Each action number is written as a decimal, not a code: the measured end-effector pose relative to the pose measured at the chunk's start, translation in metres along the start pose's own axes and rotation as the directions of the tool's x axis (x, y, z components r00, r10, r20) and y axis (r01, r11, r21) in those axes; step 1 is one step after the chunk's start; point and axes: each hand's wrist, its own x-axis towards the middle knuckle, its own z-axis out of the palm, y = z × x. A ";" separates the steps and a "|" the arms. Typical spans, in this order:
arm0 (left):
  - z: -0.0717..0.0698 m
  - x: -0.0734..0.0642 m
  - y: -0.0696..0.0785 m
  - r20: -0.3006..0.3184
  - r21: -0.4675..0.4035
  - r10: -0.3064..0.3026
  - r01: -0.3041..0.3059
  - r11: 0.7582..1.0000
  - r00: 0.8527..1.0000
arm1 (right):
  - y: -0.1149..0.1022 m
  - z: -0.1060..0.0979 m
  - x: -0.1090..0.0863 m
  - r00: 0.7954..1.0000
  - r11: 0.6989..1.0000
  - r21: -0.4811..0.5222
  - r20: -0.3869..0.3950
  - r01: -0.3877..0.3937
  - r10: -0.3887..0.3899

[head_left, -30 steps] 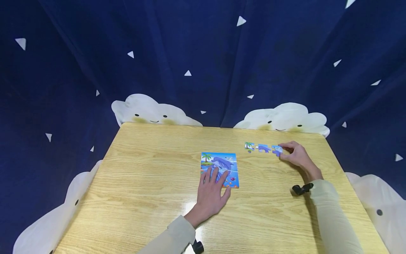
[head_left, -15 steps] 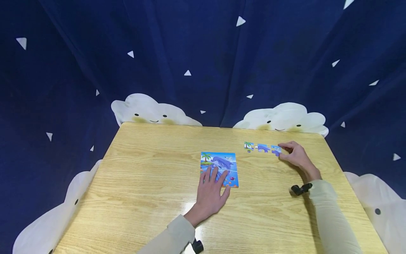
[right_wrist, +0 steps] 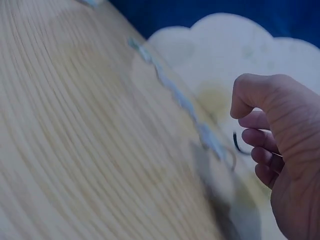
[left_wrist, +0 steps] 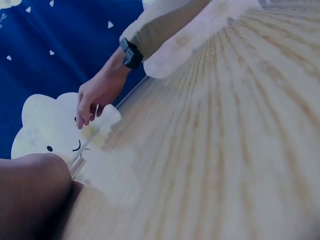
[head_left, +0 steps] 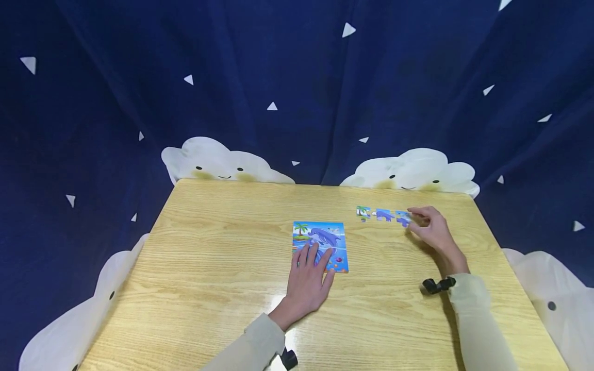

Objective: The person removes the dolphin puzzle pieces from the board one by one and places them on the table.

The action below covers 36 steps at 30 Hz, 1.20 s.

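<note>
My left hand point(head_left: 306, 288) rests, fingers spread, on the lower part of a square dolphin picture card point(head_left: 331, 239) and hides part of it. To the right, farther back on the table, three jigsaw pieces lie in a row with gaps: a palm-tree piece point(head_left: 363, 212), a dolphin piece point(head_left: 383, 215) and a sky-and-dolphin piece point(head_left: 401, 217). My right hand point(head_left: 433, 232) is just beside the rightmost piece. In the right wrist view that piece point(right_wrist: 212, 142) lies on the table, apart from the loosely bent fingers, which hold nothing.
The wooden table point(head_left: 209, 247) carries the card and pieces. Behind it hangs a dark blue curtain point(head_left: 287, 77) with white triangles and cloud shapes point(head_left: 413, 167) along the table's edges. A black wrist camera point(head_left: 436, 285) sits at the right cuff.
My right hand has let go of the rightmost jigsaw piece and risen slightly off it; the piece stays in the row. The left hand remains on the picture card.
</note>
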 end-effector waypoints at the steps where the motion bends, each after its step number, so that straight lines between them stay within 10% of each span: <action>1: 0.000 0.000 0.000 0.001 -0.003 0.003 -0.003 1.000 1.000 | -0.005 0.001 -0.002 1.000 1.000 0.008 -0.009 0.026 -0.026; 11: -0.004 -0.003 0.002 -0.039 -0.033 0.052 -0.054 0.998 0.998 | -0.058 0.041 -0.016 0.970 0.967 0.076 0.000 0.241 -0.242; 27: -0.011 -0.006 0.000 0.004 -0.035 0.048 -0.047 0.998 0.999 | -0.135 0.145 -0.030 0.850 0.868 0.067 0.181 0.491 -0.495; 36: -0.007 -0.013 -0.001 -0.068 0.008 0.090 -0.089 0.996 0.994 | -0.156 0.157 -0.022 0.826 0.894 0.043 0.365 0.447 -0.431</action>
